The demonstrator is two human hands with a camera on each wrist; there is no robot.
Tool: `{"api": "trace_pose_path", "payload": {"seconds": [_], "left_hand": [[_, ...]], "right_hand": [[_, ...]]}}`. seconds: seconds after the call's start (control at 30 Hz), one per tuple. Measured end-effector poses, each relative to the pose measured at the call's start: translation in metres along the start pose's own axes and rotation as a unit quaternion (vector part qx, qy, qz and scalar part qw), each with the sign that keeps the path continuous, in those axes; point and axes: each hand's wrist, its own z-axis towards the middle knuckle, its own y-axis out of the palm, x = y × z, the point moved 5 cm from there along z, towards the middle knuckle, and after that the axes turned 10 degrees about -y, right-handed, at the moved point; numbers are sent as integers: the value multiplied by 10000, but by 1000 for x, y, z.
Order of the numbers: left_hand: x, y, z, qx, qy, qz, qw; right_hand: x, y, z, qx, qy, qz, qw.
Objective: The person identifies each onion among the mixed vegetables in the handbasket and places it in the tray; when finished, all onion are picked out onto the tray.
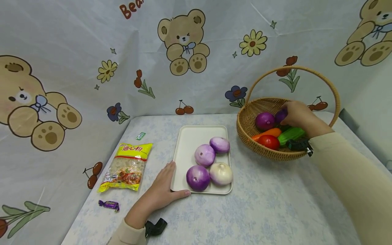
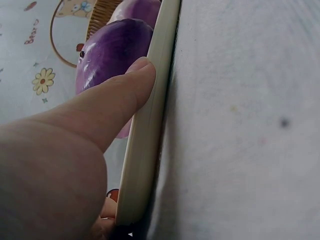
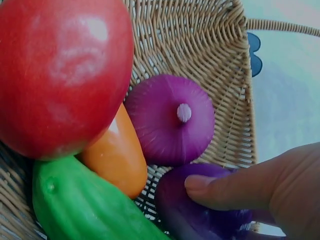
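My left hand [image 1: 162,189] lies at the near left corner of a white tray [image 1: 186,136], its fingers along the side and its thumb [image 2: 142,77] straight against the rim. Several onions [image 1: 198,178], purple and pale, sit on the tray's right half. Inside the wicker basket [image 1: 272,154], my right hand [image 1: 296,115] holds a smooth dark purple vegetable [image 3: 200,215] with the thumb on top; the other fingers are mostly hidden. Beside it lie a purple onion [image 3: 170,120], an orange carrot [image 3: 117,155], a red tomato [image 3: 65,75] and a green cucumber-like vegetable [image 3: 90,202].
A yellow bag of macaroni [image 1: 126,166] lies left of the tray, with a purple-wrapped candy [image 1: 109,205] nearer and a small green packet [image 1: 141,136] farther back. The basket's tall handle [image 1: 335,92] arches above it. A printed cloth [image 1: 208,92] hangs behind the table.
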Motion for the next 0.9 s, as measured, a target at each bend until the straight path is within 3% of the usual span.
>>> {"api": "trace_pose_path", "payload": {"seconds": [0.63,0.9], "left_hand": [[-2,2,-1,-30,-74,7,10000],[-1,1,-1,-39,-68,46,10000]], "right_hand": [[-4,-12,-6,303,-113,175,9993],[-18,-24,-7,509,-299,358,9976]]}}
